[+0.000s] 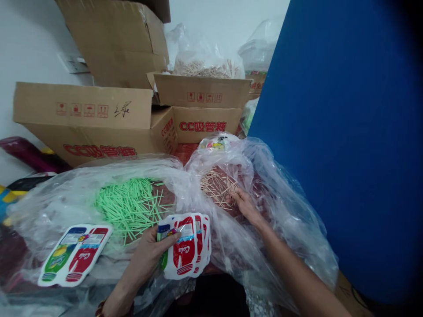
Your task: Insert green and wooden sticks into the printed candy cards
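Observation:
In my left hand is a fanned stack of bottle-shaped candy packets with red cola and green-blue prints, the thumb pressed on top. My right hand reaches into a clear plastic bag, its fingertips among thin pinkish-beige sticks; whether it grips any of them is hard to make out. Left of that lies a heap of bright green sticks on another open plastic bag. More of the same packets rest on the plastic at the left.
Cardboard boxes with red printing stand behind the bags, and a bag of pale sticks sits above them. A large blue panel closes off the right side. A dark purple bottle-like object lies at the far left.

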`<state>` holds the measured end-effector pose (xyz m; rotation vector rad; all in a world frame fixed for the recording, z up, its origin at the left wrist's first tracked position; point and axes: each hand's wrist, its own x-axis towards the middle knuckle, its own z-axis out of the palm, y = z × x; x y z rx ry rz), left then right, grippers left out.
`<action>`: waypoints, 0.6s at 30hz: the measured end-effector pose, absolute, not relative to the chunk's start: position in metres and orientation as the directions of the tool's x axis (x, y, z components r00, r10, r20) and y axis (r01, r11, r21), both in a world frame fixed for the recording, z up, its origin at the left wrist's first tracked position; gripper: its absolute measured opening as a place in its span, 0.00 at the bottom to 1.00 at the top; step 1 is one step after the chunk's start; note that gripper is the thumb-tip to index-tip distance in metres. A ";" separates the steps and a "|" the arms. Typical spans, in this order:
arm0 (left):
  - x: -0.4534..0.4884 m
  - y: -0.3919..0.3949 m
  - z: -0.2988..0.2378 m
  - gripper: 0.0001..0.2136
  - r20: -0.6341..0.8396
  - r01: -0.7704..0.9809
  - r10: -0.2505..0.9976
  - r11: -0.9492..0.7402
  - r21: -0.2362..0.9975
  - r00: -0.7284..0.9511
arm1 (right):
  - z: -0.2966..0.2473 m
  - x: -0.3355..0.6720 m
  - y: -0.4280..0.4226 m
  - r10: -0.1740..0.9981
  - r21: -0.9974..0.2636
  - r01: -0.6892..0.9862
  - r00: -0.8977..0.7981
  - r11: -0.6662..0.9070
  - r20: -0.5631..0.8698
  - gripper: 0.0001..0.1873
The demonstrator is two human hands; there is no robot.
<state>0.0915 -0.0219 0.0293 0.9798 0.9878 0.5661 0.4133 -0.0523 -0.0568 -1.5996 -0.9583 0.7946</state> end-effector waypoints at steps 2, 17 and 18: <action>0.093 -0.022 0.029 0.11 -0.430 0.023 0.782 0.472 0.881 0.451 | -0.058 0.411 -0.057 0.893 -0.977 0.194 0.451 -0.088 0.009 0.15; 0.097 -0.026 0.023 0.13 -0.448 0.015 0.754 0.504 0.863 0.481 | -0.074 0.399 -0.063 0.882 -0.971 0.239 0.463 -0.030 0.086 0.14; 0.097 -0.026 0.023 0.13 -0.450 0.018 0.751 0.506 0.862 0.484 | -0.073 0.398 -0.063 0.883 -0.971 0.239 0.461 -0.029 0.088 0.14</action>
